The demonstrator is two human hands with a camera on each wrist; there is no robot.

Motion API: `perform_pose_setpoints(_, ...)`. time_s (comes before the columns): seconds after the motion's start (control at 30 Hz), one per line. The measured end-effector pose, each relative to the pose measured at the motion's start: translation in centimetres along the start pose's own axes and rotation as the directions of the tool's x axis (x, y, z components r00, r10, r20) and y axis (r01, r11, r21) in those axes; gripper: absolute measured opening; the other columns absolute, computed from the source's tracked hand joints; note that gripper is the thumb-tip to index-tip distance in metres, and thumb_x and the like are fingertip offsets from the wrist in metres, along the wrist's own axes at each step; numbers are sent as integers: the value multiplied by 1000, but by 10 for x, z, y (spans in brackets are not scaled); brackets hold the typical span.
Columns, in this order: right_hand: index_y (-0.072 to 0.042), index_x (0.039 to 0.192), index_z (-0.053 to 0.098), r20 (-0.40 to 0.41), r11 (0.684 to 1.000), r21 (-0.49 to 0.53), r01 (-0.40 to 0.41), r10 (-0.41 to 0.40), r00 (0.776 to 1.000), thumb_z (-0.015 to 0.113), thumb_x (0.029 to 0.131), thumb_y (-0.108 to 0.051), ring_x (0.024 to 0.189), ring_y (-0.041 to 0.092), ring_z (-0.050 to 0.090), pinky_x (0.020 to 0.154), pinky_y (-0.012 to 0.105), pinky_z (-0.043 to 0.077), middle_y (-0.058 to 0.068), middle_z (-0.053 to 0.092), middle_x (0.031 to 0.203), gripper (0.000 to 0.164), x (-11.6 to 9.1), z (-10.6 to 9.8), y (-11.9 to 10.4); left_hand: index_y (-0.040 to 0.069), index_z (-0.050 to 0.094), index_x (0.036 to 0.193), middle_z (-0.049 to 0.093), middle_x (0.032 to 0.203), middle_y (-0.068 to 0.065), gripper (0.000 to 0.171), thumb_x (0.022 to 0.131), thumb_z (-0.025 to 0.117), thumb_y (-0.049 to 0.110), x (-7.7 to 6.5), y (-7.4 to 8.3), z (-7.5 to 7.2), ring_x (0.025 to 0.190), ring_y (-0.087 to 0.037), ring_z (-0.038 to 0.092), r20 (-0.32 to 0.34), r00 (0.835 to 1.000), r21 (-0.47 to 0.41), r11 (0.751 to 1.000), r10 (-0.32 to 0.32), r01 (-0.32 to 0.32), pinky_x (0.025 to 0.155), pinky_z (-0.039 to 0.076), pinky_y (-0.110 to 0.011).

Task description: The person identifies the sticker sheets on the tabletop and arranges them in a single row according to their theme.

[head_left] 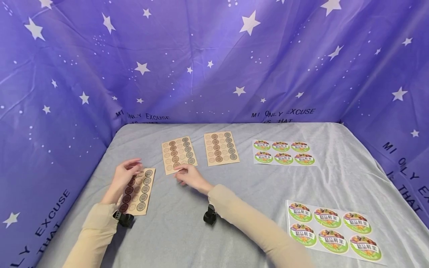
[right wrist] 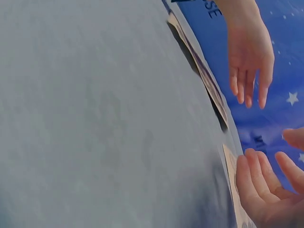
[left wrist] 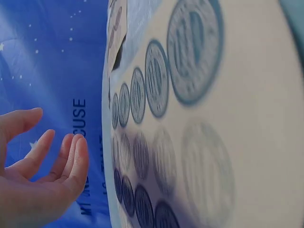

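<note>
My left hand [head_left: 124,176] hovers over a tan sheet of round stickers [head_left: 144,191] at the table's left. In the left wrist view the fingers of that left hand [left wrist: 47,175] are loosely bent, apart from the sticker sheet [left wrist: 256,142], and hold nothing. My right hand [head_left: 192,177] is at the lower edge of a second tan sticker sheet [head_left: 179,152]. Its thumb and fingers look relaxed and apart in the right wrist view, where the right hand [right wrist: 270,190] overlaps a sheet edge; whether it touches the paper is hard to tell.
A third tan sticker sheet [head_left: 222,148] lies to the right of the second. Farther right are two white sheets of fruit-label stickers, one toward the back [head_left: 283,152] and one nearer the front [head_left: 335,232]. Grey cloth [head_left: 248,186] covers the table; purple star-patterned curtains [head_left: 214,56] surround it.
</note>
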State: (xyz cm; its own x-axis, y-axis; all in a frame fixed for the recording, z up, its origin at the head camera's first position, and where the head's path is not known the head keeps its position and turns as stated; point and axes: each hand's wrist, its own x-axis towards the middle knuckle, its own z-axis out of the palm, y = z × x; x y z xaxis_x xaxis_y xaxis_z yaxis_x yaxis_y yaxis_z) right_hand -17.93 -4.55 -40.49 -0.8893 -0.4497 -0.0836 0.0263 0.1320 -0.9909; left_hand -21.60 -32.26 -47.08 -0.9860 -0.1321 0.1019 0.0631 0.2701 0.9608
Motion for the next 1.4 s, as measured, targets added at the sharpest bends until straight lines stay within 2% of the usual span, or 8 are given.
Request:
perform_pose_setpoints(0.27,10,114,51,-126,999,27,31,-27,992,53,83,0,83,46,55,70,49,51,26,57,94,33,28,-23,23,-1,54,117,58,85,11,49,81,63,30,11,4,23,66,-1,60,9,999,87,995,-52,51,60,51,-14)
perform_pose_setpoints(0.47,7,112,54,-211,999,-17,27,-30,977,53,82,-2,80,35,58,69,41,53,16,58,92,31,38,-36,29,-8,50,118,57,86,12,48,82,61,23,13,17,37,75,3,56,48,998,34,999,-39,38,64,50,-12)
perform_pose_setpoints(0.63,8,112,54,-248,999,-31,37,-44,968,52,81,-1,78,27,57,70,36,53,15,56,91,33,42,-43,29,-8,50,117,55,83,17,46,82,60,21,11,32,48,73,3,57,26,997,31,997,-75,74,64,50,-12)
perform_pose_setpoints(0.73,8,113,54,-259,997,-63,46,-61,964,53,81,-3,78,19,55,69,28,52,16,56,93,33,44,-46,28,-9,50,118,57,86,10,45,83,59,19,9,39,54,75,-2,58,25,996,32,996,-89,88,65,51,-15)
perform_pose_setpoints(0.9,8,112,54,-276,995,-81,57,-77,958,55,82,-2,85,22,56,72,24,50,18,57,96,32,47,-47,30,-3,51,119,59,102,-9,40,85,56,19,20,22,62,78,0,54,-19,994,82,991,-105,106,65,48,-11)
perform_pose_setpoints(1.03,8,110,55,-302,994,-91,64,-89,949,56,81,0,90,27,56,79,26,49,19,57,98,30,50,-48,33,-2,49,123,51,120,-21,41,86,53,15,18,30,69,91,-8,52,-26,989,102,984,-143,145,75,45,-14)
perform_pose_setpoints(1.23,4,113,54,-311,995,-92,29,-56,949,57,81,-3,97,27,55,85,28,47,18,56,107,33,53,-49,38,-6,43,126,43,127,-25,43,86,50,7,12,52,75,114,-30,44,5,984,83,981,-176,175,95,39,-35)
perform_pose_setpoints(1.4,3,117,52,-302,996,-83,10,-35,953,57,81,-4,103,28,53,88,28,46,18,53,114,37,55,-50,41,-7,39,128,40,130,-25,44,86,48,1,14,54,79,119,-33,38,24,980,65,978,-198,197,100,34,-38)
